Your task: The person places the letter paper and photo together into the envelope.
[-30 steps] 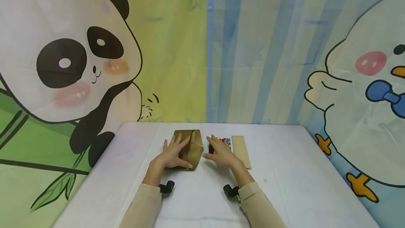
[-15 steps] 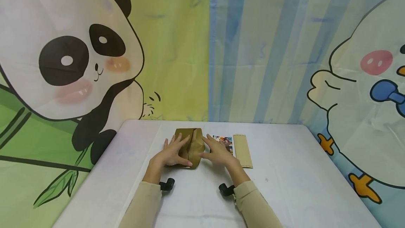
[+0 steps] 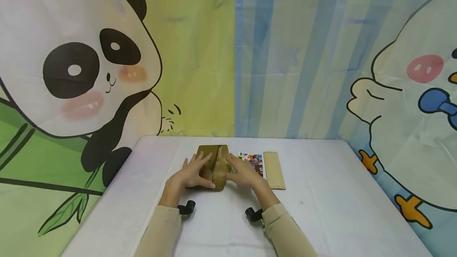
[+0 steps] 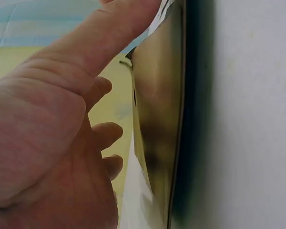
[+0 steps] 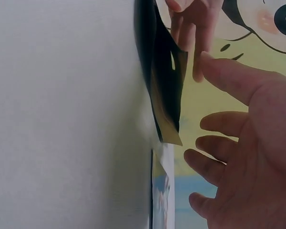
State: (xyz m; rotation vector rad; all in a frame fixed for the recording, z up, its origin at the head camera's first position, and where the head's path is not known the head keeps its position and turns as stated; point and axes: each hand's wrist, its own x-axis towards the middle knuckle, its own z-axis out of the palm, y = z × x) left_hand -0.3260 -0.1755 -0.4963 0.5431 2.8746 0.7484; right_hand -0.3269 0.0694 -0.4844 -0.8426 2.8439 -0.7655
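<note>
A brown folded paper piece (image 3: 219, 165), perhaps an envelope, lies on the white table with a crease running down it and its right part bulging up. My left hand (image 3: 191, 175) is over its left side, fingers spread; in the left wrist view the thumb (image 4: 109, 36) reaches to the raised paper (image 4: 157, 95). At the paper's right edge is my right hand (image 3: 244, 171), fingers apart and holding nothing. The right wrist view shows these fingers (image 5: 219, 148) beside the lifted paper edge (image 5: 169, 126); whether they touch it I cannot tell.
Right of the paper lies a colourful picture card (image 3: 255, 162), partly behind my right hand. A flat beige strip (image 3: 274, 169) lies beside the card. The white table (image 3: 321, 209) meets cartoon-printed curtains at its back edge.
My right hand has moved left, from over the picture card to the brown paper's right edge, so more of the card shows. The left hand has stayed nearly in place.
</note>
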